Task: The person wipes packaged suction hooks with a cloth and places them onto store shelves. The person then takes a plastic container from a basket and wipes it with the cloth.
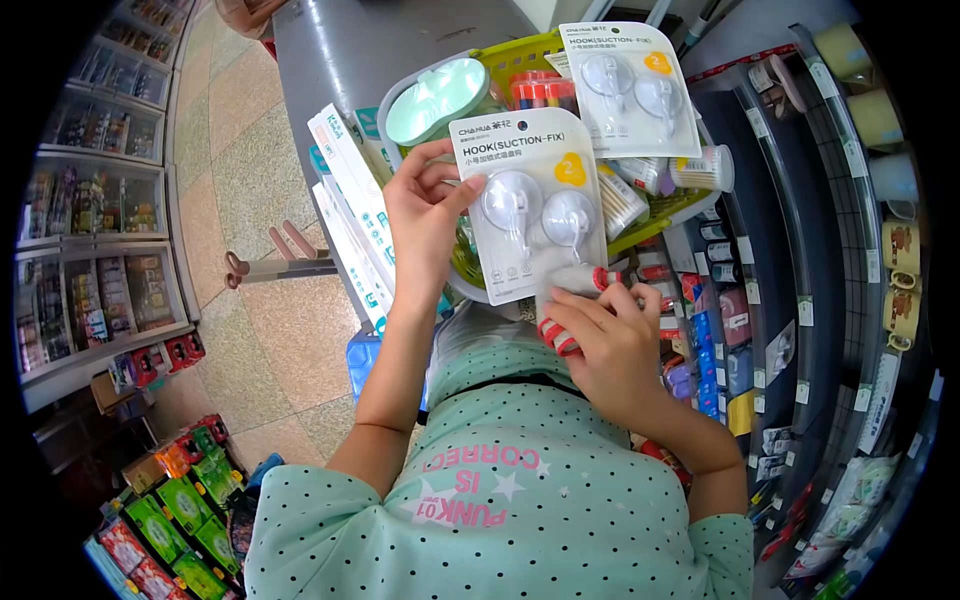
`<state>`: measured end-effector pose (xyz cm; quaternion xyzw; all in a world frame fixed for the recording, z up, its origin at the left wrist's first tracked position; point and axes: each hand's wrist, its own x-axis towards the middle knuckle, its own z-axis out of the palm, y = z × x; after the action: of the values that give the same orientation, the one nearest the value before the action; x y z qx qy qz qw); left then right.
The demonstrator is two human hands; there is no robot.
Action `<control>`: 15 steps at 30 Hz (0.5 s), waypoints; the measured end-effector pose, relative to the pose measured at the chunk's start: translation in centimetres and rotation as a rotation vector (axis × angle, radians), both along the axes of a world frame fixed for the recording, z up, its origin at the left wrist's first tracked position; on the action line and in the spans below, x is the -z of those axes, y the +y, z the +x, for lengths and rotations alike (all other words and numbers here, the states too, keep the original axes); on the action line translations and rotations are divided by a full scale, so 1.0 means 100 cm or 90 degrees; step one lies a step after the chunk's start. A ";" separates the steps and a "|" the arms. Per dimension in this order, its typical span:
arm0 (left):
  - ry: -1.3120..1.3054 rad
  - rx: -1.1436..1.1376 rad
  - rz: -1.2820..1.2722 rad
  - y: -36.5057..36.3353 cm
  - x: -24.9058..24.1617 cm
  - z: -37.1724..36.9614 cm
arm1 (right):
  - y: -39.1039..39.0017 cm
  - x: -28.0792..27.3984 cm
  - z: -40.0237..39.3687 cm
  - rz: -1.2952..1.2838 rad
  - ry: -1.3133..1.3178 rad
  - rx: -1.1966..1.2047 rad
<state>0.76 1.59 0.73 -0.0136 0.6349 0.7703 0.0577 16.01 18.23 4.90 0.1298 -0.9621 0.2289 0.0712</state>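
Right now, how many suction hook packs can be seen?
2. One pack is in the left hand; the other pack rests over the far right part of the green basket. More may be hidden beneath.

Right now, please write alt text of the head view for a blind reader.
The left hand holds a carded pack of suction hooks over a filled green basket; the right hand holds a red-edged cloth near its corner. Shelves stand on both sides.

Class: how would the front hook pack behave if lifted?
The front hook pack would probably stay stiff, as it looks flat and unbent in the left hand. Its glossy surface may feel slippery, and its protruding hooks could snag.
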 end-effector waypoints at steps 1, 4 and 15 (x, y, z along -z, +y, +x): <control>0.001 -0.002 -0.004 0.001 -0.001 0.000 | 0.003 -0.003 0.003 0.002 -0.021 0.001; 0.021 0.002 -0.040 0.001 0.000 0.000 | 0.005 -0.009 0.004 -0.005 0.028 0.008; 0.551 0.227 -0.611 -0.006 -0.017 0.032 | -0.004 0.015 -0.005 -0.027 0.086 0.047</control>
<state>3.92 1.00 2.39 0.3775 0.8655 0.3171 -0.0884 15.55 17.79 3.44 0.1076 -0.9541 0.2373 0.1475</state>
